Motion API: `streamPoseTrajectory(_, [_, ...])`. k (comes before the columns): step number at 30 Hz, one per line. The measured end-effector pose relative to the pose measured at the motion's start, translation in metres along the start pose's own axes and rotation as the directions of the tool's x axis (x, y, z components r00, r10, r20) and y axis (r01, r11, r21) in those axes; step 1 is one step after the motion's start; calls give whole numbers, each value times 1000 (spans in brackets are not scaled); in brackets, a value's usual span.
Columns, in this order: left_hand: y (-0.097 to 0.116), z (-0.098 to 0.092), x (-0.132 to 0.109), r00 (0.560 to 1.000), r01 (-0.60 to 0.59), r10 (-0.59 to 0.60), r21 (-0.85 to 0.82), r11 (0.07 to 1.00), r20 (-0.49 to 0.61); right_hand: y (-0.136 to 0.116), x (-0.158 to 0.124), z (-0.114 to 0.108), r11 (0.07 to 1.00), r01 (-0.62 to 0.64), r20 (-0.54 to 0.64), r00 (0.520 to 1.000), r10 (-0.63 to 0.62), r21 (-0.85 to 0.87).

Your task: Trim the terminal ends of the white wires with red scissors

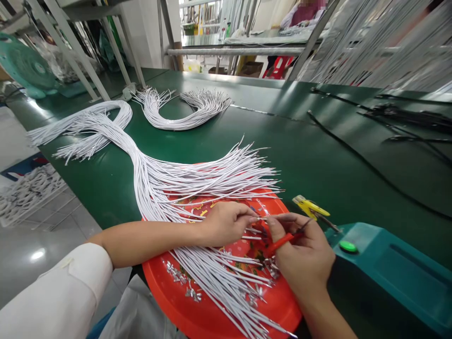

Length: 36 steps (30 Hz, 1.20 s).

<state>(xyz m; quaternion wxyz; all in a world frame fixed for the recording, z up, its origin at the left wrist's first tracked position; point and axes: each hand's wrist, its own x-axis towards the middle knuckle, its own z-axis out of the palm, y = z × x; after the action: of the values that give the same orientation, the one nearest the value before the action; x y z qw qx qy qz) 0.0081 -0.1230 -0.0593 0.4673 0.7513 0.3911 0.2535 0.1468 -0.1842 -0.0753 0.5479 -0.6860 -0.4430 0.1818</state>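
My left hand (228, 223) is closed, with thumb and fingertips pinching the end of a white wire. Facing it, my right hand (305, 249) pinches at the same wire tip, where a small metallic piece shows between the fingertips. A red-handled tool (280, 245) rests in my right hand; its kind is partly hidden by the fingers. Beneath both hands lies a round red tray (158, 287) with a printed pattern. Bundles of white wires (215, 176) fan across it, some above and some below my left forearm. Loose small metal terminals (193, 294) lie in the tray.
A teal machine (395, 273) with a green button stands at right, a yellow clip-like piece (310, 207) beside it. More wire bundles (187, 122) lie on the green table (282, 136). Black cables (370, 174) cross the right side. A teal fan (24, 66) stands far left; another person sits behind.
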Motion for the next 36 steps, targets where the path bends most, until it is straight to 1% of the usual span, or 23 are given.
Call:
streamPoseTrajectory(3, [-2,1,1,1000,16,-15,-50,999,6,2,2,1,996,-10,44,999,7,86])
streamPoseTrajectory(6, [-4,3,1,1000,0,-1,-86,996,-15,4,5,1,994,-27,45,999,22,105])
streamPoseTrajectory(9, [-5,4,1,998,-19,16,-65,998,-53,4,5,1,992,-38,25,999,35,121])
streamPoseTrajectory(12, [-2,2,1,999,-34,32,-33,999,-35,2,6,0,985,-87,28,996,84,150])
streamPoseTrajectory(15, [1,1,1,1000,22,-20,-102,995,23,0,7,0,973,-154,35,988,150,169])
streamPoseTrajectory(18, [3,0,2,997,81,-76,-192,978,30,-2,8,-1,966,-203,27,979,201,157])
streamPoseTrajectory(20, [5,-2,4,993,119,-122,-241,963,2,-3,7,-1,975,-190,87,980,181,116])
streamPoseTrajectory(22, [8,-5,6,985,155,-172,-300,941,-29,-3,5,-2,989,-138,212,969,125,47])
streamPoseTrajectory(24, [12,-7,7,976,185,-214,-369,911,-39,-3,4,-2,996,-92,357,929,92,-18])
streamPoseTrajectory(26, [15,-9,7,970,208,-241,-423,882,-23,-3,4,-1,995,-76,453,886,99,-69])
streamPoseTrajectory(27, [16,-9,6,970,215,-244,-429,877,-14,-3,5,-1,993,-71,478,872,107,-93])
streamPoseTrajectory(29, [16,-8,5,973,208,-229,-409,889,-3,-4,6,-2,989,-52,495,862,114,-136])
streamPoseTrajectory(32, [13,-6,4,985,162,-173,-369,915,4,-5,6,-2,986,-11,529,843,98,-165])
streamPoseTrajectory(36, [8,-3,4,994,97,-107,-322,942,-16,-4,5,-1,988,28,540,839,58,-150])
